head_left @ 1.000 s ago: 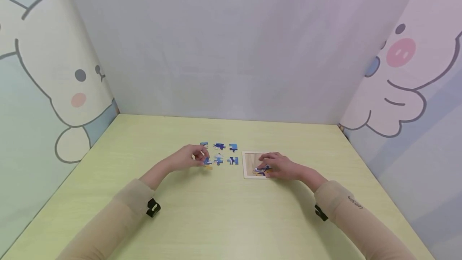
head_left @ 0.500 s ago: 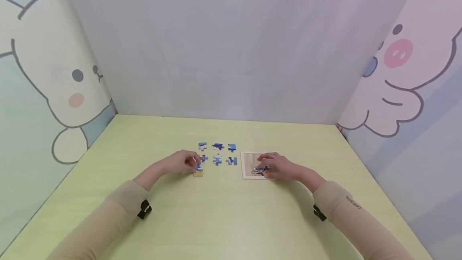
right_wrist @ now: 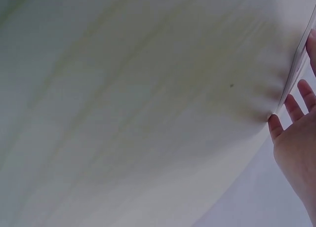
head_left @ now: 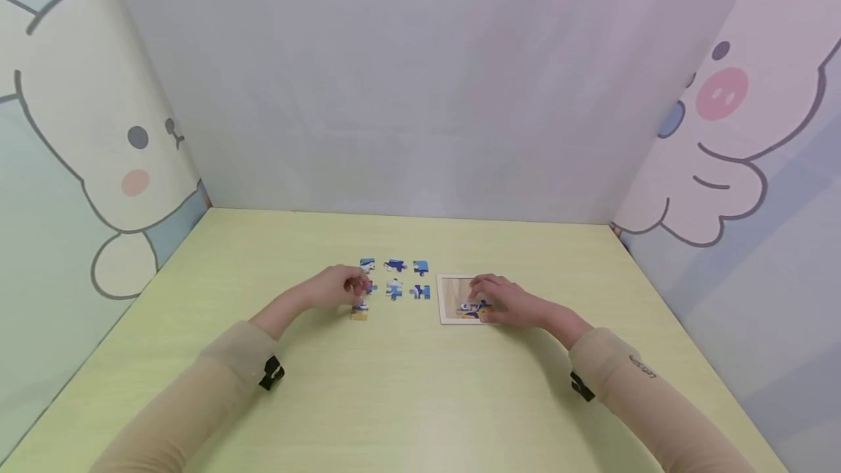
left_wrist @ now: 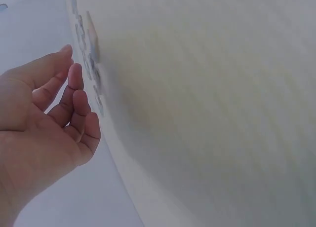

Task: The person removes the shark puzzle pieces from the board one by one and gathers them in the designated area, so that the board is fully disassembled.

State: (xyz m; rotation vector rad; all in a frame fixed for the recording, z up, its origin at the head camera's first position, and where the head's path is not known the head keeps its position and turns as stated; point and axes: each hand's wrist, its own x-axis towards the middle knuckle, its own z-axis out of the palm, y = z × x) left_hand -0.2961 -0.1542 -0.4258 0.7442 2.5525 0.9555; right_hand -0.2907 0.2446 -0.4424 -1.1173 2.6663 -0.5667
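Note:
My left hand (head_left: 333, 287) hovers over the left end of the loose jigsaw pieces, fingers loosely curled. Nothing shows between its thumb and fingertips in the left wrist view. Just below it a blue and yellow jigsaw piece (head_left: 358, 313) lies on the table. Part of another blue and red jigsaw piece (head_left: 371, 288) is hidden behind the fingers. My right hand (head_left: 514, 304) rests over the right side of the white-rimmed puzzle tray (head_left: 442, 312), fingers spread and slightly bent. Joined pieces (head_left: 469, 310) lie in the tray's lower part, partly covered by that hand.
Several more blue and white jigsaw pieces (head_left: 394, 289) lie in two rows left of the tray on the pale yellow table (head_left: 407, 385). A grey wall (head_left: 420, 130) rises behind the table; cartoon-printed panels (head_left: 749, 152) flank it.
The left hand has set the blue and yellow jigsaw piece down nearer the front left, let go and risen slightly away from it. The right hand has stayed over the tray.

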